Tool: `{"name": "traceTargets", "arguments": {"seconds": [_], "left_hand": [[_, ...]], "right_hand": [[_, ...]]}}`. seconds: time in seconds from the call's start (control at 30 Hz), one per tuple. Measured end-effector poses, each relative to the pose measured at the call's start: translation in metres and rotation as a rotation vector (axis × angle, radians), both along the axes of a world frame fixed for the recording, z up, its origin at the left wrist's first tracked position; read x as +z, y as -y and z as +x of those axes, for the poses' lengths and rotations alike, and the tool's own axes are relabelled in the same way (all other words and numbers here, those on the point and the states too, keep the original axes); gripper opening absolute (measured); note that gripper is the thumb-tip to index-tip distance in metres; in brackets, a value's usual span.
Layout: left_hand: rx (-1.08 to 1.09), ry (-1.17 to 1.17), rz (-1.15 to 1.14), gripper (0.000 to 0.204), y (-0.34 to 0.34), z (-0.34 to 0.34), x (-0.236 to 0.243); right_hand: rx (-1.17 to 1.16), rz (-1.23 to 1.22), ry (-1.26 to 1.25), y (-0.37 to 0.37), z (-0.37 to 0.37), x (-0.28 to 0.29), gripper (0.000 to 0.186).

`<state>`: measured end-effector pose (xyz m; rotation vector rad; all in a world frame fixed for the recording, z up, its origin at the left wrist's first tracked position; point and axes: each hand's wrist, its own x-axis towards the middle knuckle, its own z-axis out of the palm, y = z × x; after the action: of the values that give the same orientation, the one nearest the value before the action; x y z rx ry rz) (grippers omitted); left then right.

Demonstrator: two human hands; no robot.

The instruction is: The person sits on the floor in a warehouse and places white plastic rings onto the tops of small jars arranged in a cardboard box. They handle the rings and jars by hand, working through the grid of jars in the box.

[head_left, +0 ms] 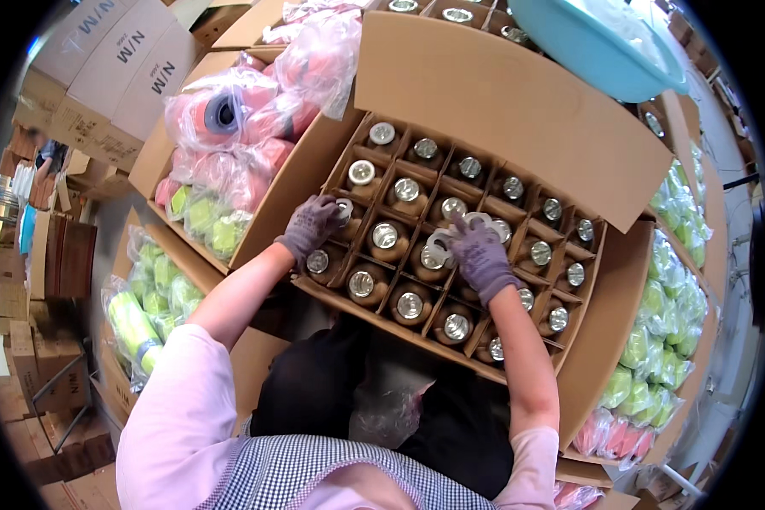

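A divided cardboard box (450, 353) holds rows of bottle-like pieces with shiny silver mouths (385, 235), one per compartment. My left hand (313, 224), in a purple-grey knit glove, is at the box's left side. Its fingers close on a pale ring (343, 212) at the mouth of one piece. Over the middle rows, my right hand (482, 255), gloved alike, grips several whitish rings (439, 246) that stick out around its fingers. Pale rims also show on the piece behind my left hand (361, 172) and the one in the far left corner (382, 133).
A tall flap (510, 110) stands along the box's far side. Boxes of bagged pink pieces (229, 170) and green pieces (144, 289) sit left; more bagged green pieces (654, 323) are at right. A light-blue basin (599, 51) is at the far right.
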<state>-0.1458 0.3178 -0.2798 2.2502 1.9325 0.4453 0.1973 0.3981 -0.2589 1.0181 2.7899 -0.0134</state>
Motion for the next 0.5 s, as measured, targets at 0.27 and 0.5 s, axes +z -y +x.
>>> {"name": "traceTargets", "arguments": {"seconds": [0.27,0.5], "left_hand": [[-0.138,-0.034,-0.059,0.021,-0.005,-0.015,-0.002],[-0.141,-0.109,-0.085,0.024,0.002,-0.005,0.008]], "right_hand": [[-0.037,-0.108,-0.127,0.0,0.015,-0.001,0.039],[-0.033,-0.103,-0.307,0.002,0.024,-0.007,0.04]]}}
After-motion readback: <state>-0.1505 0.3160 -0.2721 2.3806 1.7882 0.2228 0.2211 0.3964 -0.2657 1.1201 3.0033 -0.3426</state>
